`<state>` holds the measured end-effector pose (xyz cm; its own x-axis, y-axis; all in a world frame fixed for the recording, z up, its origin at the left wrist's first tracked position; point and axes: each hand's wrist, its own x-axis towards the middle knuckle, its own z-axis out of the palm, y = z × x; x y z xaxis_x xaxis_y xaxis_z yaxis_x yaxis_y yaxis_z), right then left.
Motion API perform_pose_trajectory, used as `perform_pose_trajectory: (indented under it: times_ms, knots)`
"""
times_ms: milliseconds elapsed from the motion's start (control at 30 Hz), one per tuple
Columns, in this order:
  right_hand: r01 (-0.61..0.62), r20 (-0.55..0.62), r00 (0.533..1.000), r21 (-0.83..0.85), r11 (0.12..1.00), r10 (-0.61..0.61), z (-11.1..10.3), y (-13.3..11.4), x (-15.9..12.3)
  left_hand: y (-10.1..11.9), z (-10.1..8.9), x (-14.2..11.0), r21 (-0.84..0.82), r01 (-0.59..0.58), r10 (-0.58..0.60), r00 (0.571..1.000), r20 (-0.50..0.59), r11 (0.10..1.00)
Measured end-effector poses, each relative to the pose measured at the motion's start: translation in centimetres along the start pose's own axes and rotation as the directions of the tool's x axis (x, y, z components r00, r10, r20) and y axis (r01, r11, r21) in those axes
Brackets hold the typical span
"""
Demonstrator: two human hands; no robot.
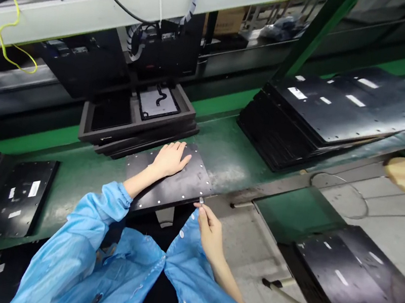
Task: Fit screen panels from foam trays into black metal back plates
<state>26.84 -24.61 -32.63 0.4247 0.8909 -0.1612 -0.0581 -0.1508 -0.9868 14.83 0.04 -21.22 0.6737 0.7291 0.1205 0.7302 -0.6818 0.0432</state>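
A flat black metal plate (pixel 178 183) with small holes along its edges lies on the green bench in front of me. My left hand (pixel 169 159) rests flat on the plate's top, fingers together and stretched out. My right hand (pixel 210 229) is at the plate's near right corner, its fingers pinched on a small silvery piece (pixel 201 201) that I cannot name. Both arms wear blue sleeves.
Black foam trays (pixel 134 120) sit just beyond the plate. A tall stack of black panels (pixel 319 118) stands at the right, another stack (pixel 353 288) at the lower right, more panels (pixel 21 194) at the left. A white rail with cables (pixel 133 5) runs overhead.
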Motion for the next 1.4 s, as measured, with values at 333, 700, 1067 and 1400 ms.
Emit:
perform_pose_trajectory:
  times_ms: [333,700,1067,1400]
  knots:
    - [0.155,0.165,0.982,-0.406,0.900,-0.095,-2.5,-4.4,1.2,0.4,-0.3,0.1,-0.072,0.028,-0.027,1.000,0.007,0.997]
    - [0.343,0.357,0.928,-0.930,0.131,0.105,-3.3,-15.2,1.4,2.3,-4.4,-12.0,0.035,-0.227,0.215,0.953,0.212,0.973]
    - [0.497,0.498,0.866,-0.867,-0.034,-0.046,-1.1,-15.1,2.1,0.9,-10.2,-13.4,0.004,-0.250,0.249,0.963,-0.099,0.968]
    - [0.903,0.901,0.395,-0.417,-0.103,-0.182,4.5,-14.0,7.8,1.1,-9.3,-13.9,-0.005,-0.241,0.237,0.959,-0.155,0.970]
